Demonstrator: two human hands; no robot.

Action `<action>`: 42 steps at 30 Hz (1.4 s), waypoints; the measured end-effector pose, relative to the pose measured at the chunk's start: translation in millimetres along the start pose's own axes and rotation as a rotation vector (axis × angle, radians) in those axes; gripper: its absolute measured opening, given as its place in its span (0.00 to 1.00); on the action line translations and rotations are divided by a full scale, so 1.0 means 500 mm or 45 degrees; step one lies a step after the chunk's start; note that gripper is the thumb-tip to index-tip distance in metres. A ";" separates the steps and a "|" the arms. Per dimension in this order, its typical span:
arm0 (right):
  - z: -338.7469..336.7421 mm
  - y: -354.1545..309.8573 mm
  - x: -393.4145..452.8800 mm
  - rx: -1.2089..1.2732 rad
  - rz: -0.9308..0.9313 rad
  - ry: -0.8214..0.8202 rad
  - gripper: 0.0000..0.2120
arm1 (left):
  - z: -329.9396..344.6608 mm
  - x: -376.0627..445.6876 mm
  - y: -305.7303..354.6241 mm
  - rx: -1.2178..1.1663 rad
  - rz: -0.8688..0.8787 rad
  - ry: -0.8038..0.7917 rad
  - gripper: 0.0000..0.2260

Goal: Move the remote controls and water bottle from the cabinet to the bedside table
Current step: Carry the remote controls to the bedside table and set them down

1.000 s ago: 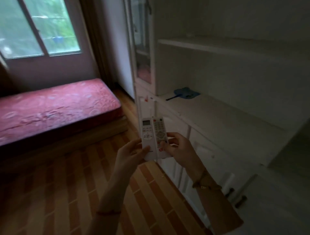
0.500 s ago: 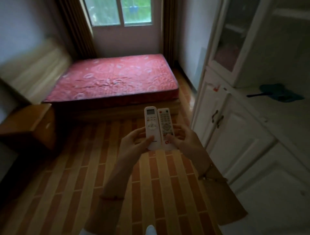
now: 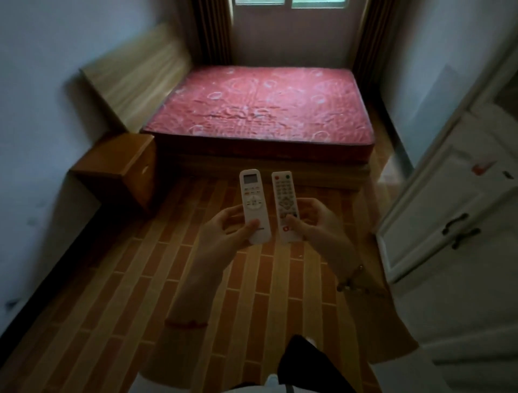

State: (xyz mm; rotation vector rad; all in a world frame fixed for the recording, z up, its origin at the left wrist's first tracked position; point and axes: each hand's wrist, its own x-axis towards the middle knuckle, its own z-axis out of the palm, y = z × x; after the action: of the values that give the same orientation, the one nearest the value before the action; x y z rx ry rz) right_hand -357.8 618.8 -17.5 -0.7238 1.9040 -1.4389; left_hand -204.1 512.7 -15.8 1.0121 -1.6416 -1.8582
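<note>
Your left hand (image 3: 224,232) pinching the display remote (image 3: 254,206), right hand (image 3: 319,224) pinching the button remote (image 3: 285,207), bedside table (image 3: 117,165) at 10 o'clock, cabinet (image 3: 448,224) doors closed at 3 o'clock.

A red patterned mattress (image 3: 263,103) lies on a wooden bed under a curtained window (image 3: 288,2), above striped brick-pattern flooring (image 3: 140,280).
</note>
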 end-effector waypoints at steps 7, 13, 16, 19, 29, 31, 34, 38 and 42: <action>0.058 -0.013 0.189 0.052 -0.005 -0.169 0.18 | -0.047 0.150 0.013 -0.057 -0.015 0.158 0.15; 0.104 -0.053 0.414 -0.011 -0.081 -0.314 0.16 | -0.079 0.326 0.051 -0.047 -0.003 0.331 0.19; 0.131 -0.085 0.536 -0.056 -0.096 -0.391 0.16 | -0.098 0.421 0.078 -0.075 0.005 0.430 0.19; 0.163 -0.116 0.653 -0.094 -0.117 -0.471 0.16 | -0.122 0.514 0.103 -0.131 -0.008 0.520 0.21; 0.320 -0.185 0.930 -0.130 -0.133 -0.783 0.17 | -0.245 0.735 0.122 -0.229 -0.055 0.799 0.22; 0.364 -0.193 0.981 -0.171 -0.144 -0.818 0.17 | -0.279 0.776 0.122 -0.214 -0.045 0.841 0.21; 0.442 -0.206 1.059 -0.187 -0.147 -0.875 0.17 | -0.340 0.842 0.126 -0.245 -0.035 0.888 0.19; 0.556 -0.240 1.163 -0.171 -0.164 -0.953 0.15 | -0.440 0.934 0.139 -0.198 -0.039 0.958 0.17; 0.687 -0.296 1.271 -0.177 -0.173 -1.009 0.17 | -0.562 1.034 0.165 -0.178 -0.043 1.041 0.20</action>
State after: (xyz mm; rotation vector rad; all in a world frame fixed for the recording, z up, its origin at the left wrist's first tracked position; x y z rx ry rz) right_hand -499.5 -104.3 -44.4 -1.2794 1.3458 -0.8840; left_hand -320.8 -68.8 -55.6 1.4737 -0.9912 -1.2704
